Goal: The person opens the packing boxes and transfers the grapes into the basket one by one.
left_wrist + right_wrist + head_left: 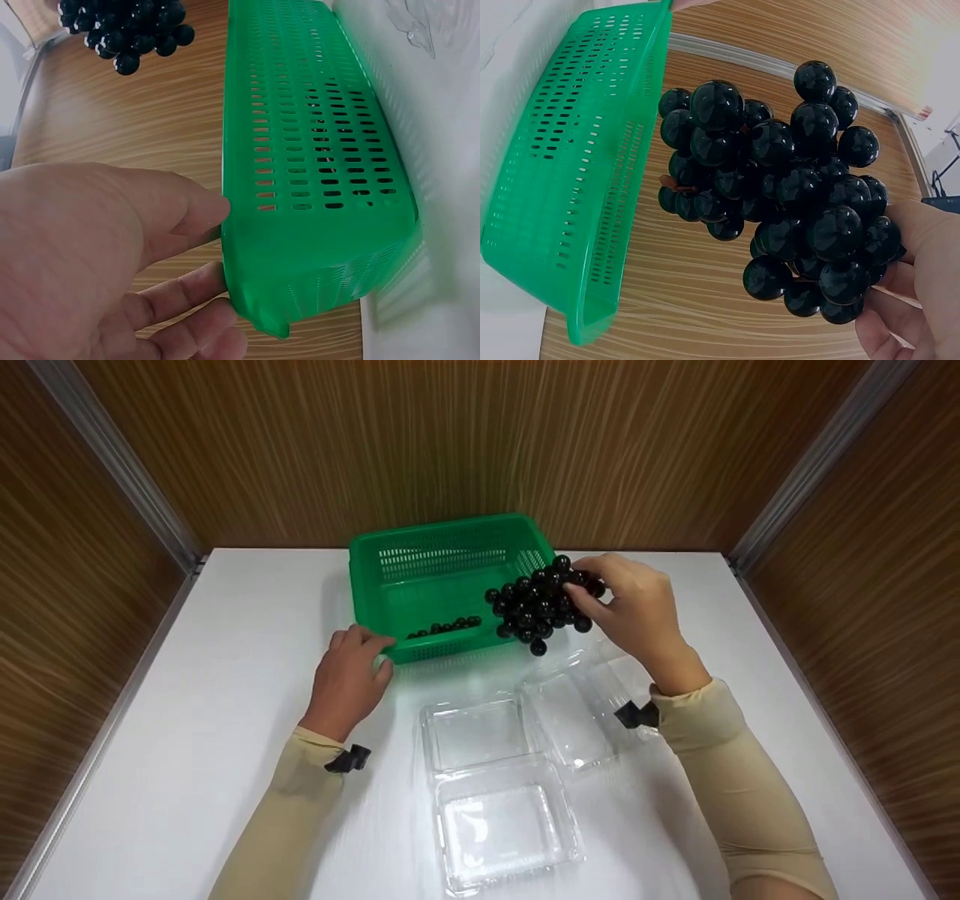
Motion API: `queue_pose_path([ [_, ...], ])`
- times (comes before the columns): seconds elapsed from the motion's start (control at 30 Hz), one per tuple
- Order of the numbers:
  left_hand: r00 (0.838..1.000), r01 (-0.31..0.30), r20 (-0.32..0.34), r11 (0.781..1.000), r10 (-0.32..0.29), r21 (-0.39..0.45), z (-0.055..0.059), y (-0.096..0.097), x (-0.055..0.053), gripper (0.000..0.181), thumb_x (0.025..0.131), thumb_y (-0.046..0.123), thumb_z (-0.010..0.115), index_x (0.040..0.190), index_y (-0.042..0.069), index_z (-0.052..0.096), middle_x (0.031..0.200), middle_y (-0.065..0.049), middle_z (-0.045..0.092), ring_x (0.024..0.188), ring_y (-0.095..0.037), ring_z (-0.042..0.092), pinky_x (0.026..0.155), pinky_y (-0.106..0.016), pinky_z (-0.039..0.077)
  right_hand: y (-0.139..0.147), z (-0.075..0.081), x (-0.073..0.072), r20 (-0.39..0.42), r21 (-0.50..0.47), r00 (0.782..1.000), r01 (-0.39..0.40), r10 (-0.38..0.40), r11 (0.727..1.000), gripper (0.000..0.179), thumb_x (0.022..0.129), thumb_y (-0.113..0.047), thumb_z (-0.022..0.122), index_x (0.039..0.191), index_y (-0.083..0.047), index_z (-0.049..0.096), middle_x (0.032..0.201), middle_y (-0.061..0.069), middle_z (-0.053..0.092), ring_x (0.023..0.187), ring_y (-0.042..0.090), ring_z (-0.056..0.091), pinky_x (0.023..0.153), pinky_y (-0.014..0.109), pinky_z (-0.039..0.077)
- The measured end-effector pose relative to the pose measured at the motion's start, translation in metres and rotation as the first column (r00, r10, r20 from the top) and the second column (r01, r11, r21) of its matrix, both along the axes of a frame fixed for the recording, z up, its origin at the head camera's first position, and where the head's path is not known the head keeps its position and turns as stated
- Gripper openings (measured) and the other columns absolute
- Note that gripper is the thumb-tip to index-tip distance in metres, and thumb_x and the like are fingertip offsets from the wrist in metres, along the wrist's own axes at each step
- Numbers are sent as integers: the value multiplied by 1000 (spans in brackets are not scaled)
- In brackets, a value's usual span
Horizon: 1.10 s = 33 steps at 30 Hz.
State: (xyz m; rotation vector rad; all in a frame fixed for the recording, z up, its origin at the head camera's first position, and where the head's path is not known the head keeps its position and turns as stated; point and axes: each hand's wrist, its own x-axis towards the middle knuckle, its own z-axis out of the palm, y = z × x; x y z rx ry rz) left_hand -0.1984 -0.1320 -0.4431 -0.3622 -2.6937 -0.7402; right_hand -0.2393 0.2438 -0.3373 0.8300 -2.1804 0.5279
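Observation:
My right hand (pixel 637 604) holds a bunch of black grapes (pixel 536 604) by one end, with thumb and fingers around it. The bunch hangs above the right front side of a green plastic basket (pixel 450 649). In the right wrist view, the round glossy grapes (pixel 795 180) fill the middle, and a bit of brown stem shows. At the basket's front left corner, my left hand (pixel 349 679) grips the rim between thumb and fingers, also seen in the left wrist view. More black grapes (pixel 446 627) lie inside the basket, partly hidden by its front wall.
Clear plastic clamshell boxes lie on the white table (pixel 247 660) in front of the basket: one opened out (pixel 499 829), another (pixel 570 716) to its right, below my right wrist. Wood-grain panels (pixel 450 442) stand at the back and both sides.

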Motion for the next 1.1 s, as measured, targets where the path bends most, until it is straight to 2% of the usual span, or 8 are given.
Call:
queue_pose_path([
  [0.27,1000,-13,18,1000,13,2,0,3,-2,28,97,6,68,124,3,73,117,-17,59,113,-34,51,89,-47,53,-3,9,-12,-12,37,1000,11,-11,999,22,97,-22,75,108,-3,74,94,10,75,72,21,66,61,35,53],
  [0.4,1000,-18,20,1000,18,-10,-1,4,-5,38,97,5,69,135,4,67,120,-17,58,116,-34,50,89,-47,54,-5,14,-18,3,32,1000,12,-12,999,21,98,-22,73,109,-4,74,96,10,75,74,21,67,64,35,55],
  [0.5,1000,-13,7,1000,13,-26,-2,5,-7,41,97,3,68,137,4,66,120,-18,58,116,-34,50,86,-46,55,-8,16,-22,23,17,1000,11,-11,1000,21,98,-23,73,108,-4,74,97,9,76,75,21,67,65,35,55],
  [0.77,999,-29,-30,999,28,-25,-3,2,-4,32,98,-4,66,126,7,74,114,-16,59,108,-32,51,81,-44,56,-19,15,-31,72,-30,997,20,-18,999,25,99,-23,71,111,-1,74,103,12,76,85,23,74,73,38,62],
  [0.93,999,-33,-35,999,32,-11,-2,2,-4,32,98,-5,64,125,8,75,112,-16,58,105,-31,50,80,-43,55,-26,15,-40,144,-72,989,35,-24,997,25,99,-23,71,112,-2,74,104,12,76,89,22,74,77,37,62],
  [1.1,998,-38,-40,999,38,-9,-2,1,-4,32,98,-7,64,123,9,76,111,-16,58,103,-31,50,77,-42,55,-35,9,-53,267,-126,963,78,-42,989,25,100,-25,71,113,-4,74,107,11,76,95,19,73,84,35,62],
])
